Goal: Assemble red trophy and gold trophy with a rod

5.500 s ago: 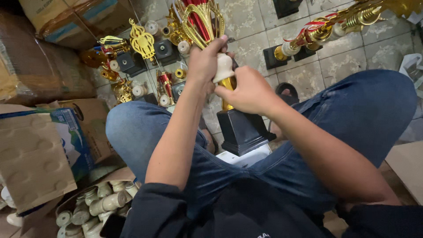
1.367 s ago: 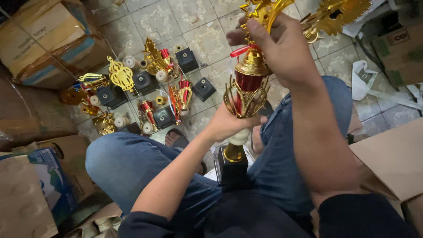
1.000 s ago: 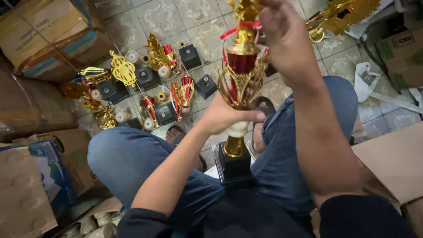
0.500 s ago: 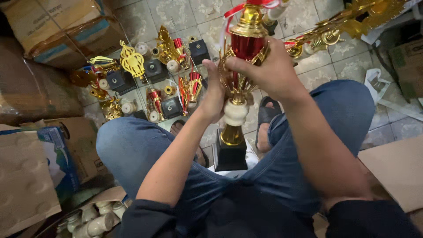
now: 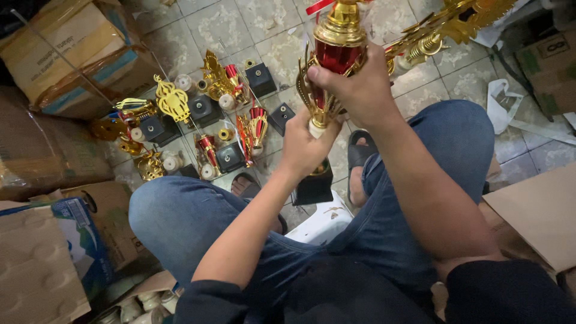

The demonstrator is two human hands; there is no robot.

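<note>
Top left: a tan cardboard box (image 5: 72, 51) with a blue band, wrapped in clear tape or film. Below it, a brown bundle (image 5: 42, 150), possibly plastic-wrapped. Lower left: a pale blank carton (image 5: 33, 264) in front of a blue-printed box (image 5: 84, 240) and an open brown one (image 5: 114, 216). Top right: a brown box with a green patch (image 5: 549, 63). Right edge: a plain flat cardboard sheet (image 5: 540, 210)
</note>
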